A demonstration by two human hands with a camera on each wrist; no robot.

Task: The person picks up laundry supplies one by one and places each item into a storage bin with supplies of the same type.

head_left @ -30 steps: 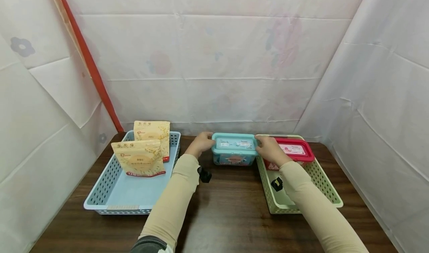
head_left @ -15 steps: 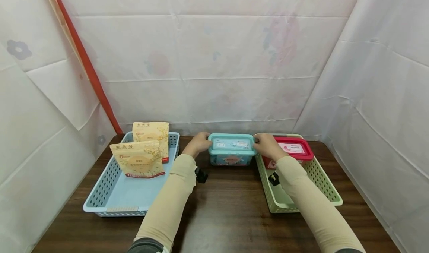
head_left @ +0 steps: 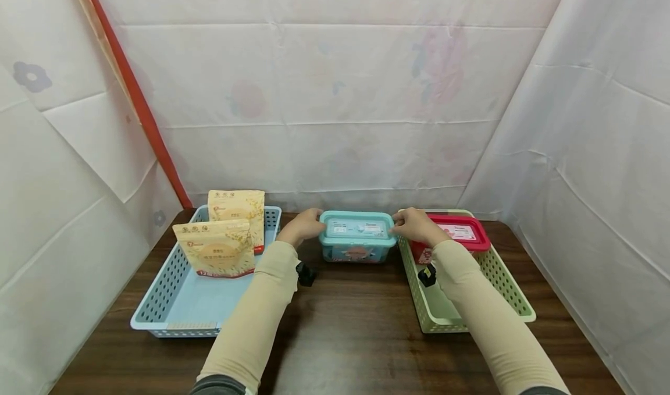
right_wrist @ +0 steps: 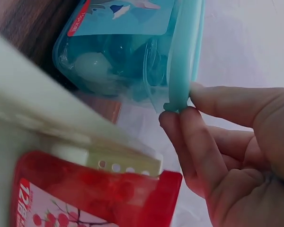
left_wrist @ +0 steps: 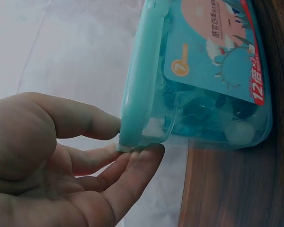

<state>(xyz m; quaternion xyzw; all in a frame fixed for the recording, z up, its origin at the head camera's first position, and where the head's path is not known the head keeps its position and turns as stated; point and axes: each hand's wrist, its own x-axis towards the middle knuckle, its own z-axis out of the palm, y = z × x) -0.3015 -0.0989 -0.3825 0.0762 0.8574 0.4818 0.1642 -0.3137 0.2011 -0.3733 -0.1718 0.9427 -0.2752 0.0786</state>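
A teal plastic tub (head_left: 358, 238) with a lid and see-through sides sits on the dark wooden table between my hands. My left hand (head_left: 303, 226) pinches the left end of its lid; in the left wrist view the thumb (left_wrist: 92, 120) lies on the lid and the fingertips reach beneath the rim. At the other end, my right hand (head_left: 419, 226) grips the lid the same way, with the thumb (right_wrist: 227, 101) touching the top. Right beside it, a red tub (head_left: 466, 234) rests in the green basket (head_left: 435, 325), partly hidden behind my right wrist.
A blue basket (head_left: 152, 290) stands at the left, holding two yellow pouches, one front pouch (head_left: 220, 248) leaning before a rear pouch (head_left: 248, 209). The green basket's left wall is close to the teal tub. White cloth (head_left: 335, 92) hangs behind the table.
Both hands have shifted the teal tub a little to the left and slightly nearer, away from the green basket. The baskets, pouches and red tub stay where they were.
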